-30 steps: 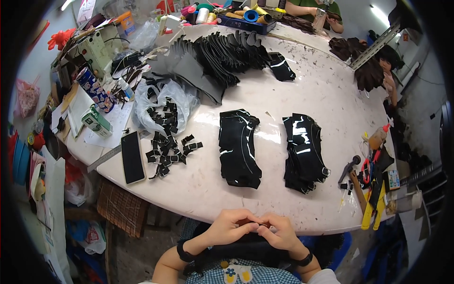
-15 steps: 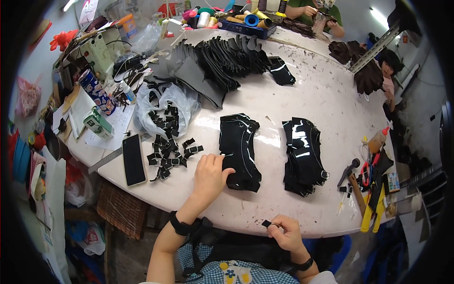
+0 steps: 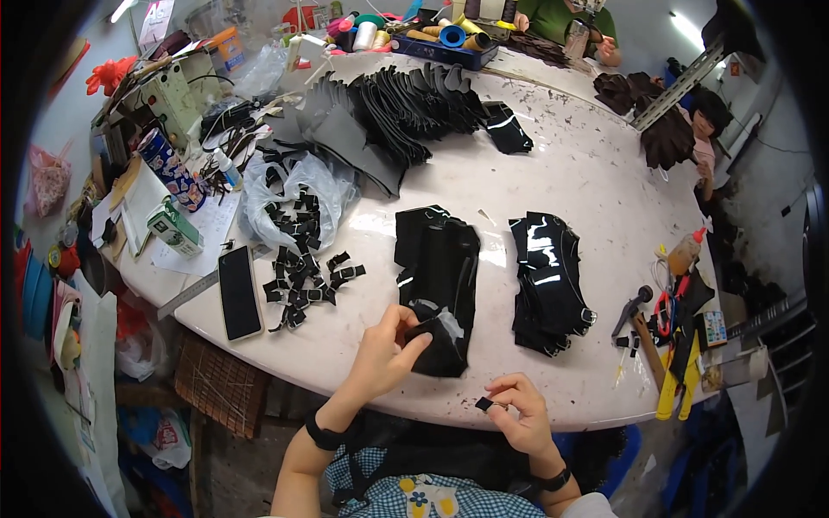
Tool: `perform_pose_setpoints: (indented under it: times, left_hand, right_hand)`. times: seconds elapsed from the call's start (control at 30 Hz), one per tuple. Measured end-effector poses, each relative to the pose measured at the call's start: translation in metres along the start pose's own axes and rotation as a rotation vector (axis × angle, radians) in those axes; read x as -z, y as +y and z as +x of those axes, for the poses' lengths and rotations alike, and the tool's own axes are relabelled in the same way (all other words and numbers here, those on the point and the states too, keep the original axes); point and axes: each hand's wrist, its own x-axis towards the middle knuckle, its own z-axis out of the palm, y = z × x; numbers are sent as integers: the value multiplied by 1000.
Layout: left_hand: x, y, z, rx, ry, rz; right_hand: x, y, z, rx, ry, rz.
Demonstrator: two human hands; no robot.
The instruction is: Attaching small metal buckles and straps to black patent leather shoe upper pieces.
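My left hand [image 3: 384,352] pinches the near end of a black leather-like panel [image 3: 445,268], which is folded up to show a pale grey patch. Under it lies a stack of similar black panels [image 3: 408,240]. My right hand [image 3: 522,416], near the table's front edge, holds a small black strap tab [image 3: 484,403] between thumb and fingers. To the right rests a second stack of black panels [image 3: 550,285], with a metal buckle at its edge. Small black buckle straps [image 3: 298,285] lie loose on the left, and more fill a clear plastic bag [image 3: 259,211].
A phone [image 3: 240,293] and a metal ruler [image 3: 188,295] lie at left. Grey-black cut pieces [image 3: 414,112] are stacked at the back, near a tray of thread spools [image 3: 440,53]. A hammer [image 3: 646,341] and yellow-handled cutters [image 3: 678,384] lie right. Other people are beyond the table.
My left hand has taken hold of the top panel and shifted it nearer, turning up its near end. The strap tab stays in my right hand, whose fingers have moved slightly.
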Motion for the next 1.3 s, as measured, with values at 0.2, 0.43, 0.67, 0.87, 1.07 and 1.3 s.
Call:
perform_pose_setpoints:
  times: [0.2,0.43,0.67,0.87,1.07,1.3]
  left_hand:
    - [-6,-20,-19,173,-49,-6]
    - [-8,-21,-21,198,-66,58]
    - [-1,-24,-26,320,-223,-294]
    - [9,-12,-40,309,175,-910]
    - [17,9,-50,170,306,-728]
    - [-5,13,-58,201,270,-736]
  right_hand:
    - [-11,4,7,11,-78,44]
    - [-26,23,24,52,-71,13]
    - [-24,31,29,7,-220,-365]
    - [-16,38,31,78,-276,-291]
    - [-3,24,21,126,-221,137]
    - [-15,-14,4,-76,-229,94]
